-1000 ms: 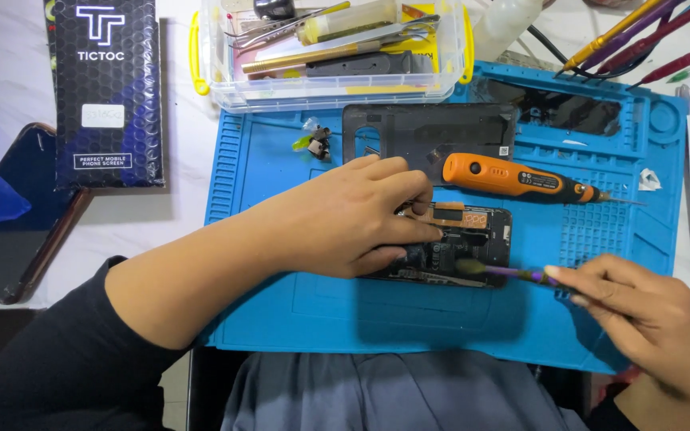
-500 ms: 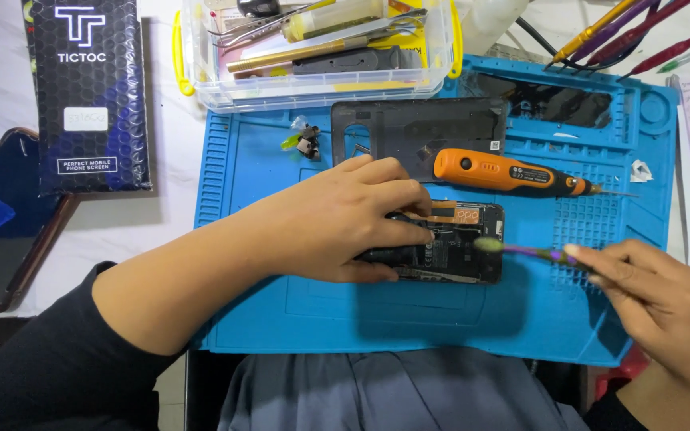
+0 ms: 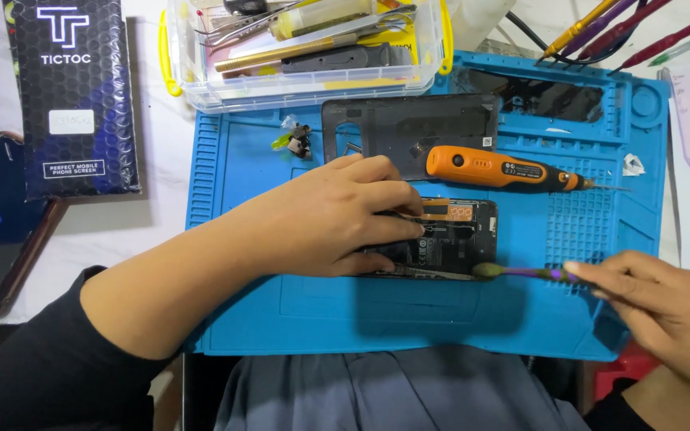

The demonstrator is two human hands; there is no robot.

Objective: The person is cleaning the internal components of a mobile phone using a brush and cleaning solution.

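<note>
Two hands at work over a blue mat (image 3: 297, 319) that fills the centre of the frame. Lower right: right hand (image 3: 664, 311) pinches a thin purple-handled brush (image 3: 525, 272), its greenish tip touching the lower right corner of an opened phone (image 3: 453, 239). Centre: left hand (image 3: 337, 215) lies palm down across the left part of the phone, fingers (image 3: 393, 209) spread and pressing it flat to the mat. Phone's back is off; dark internals and an orange flex strip along its upper edge show.

Step in hand, by my reading: brushing along the lower edge of the open phone while it is held steady. Next stroke would call for a light touch and a firm hold from the left hand, so the body does not slide.

Just above the phone: orange powered screwdriver (image 3: 505, 170), lying loose, tip to the right. Beyond it a dark back cover (image 3: 409, 124); small loose parts (image 3: 297, 142) at its left. Top centre: clear tool box (image 3: 313, 88) with tweezers and blades. Upper left: black packet (image 3: 73, 96). Upper right: coloured pens (image 3: 624, 28).
</note>
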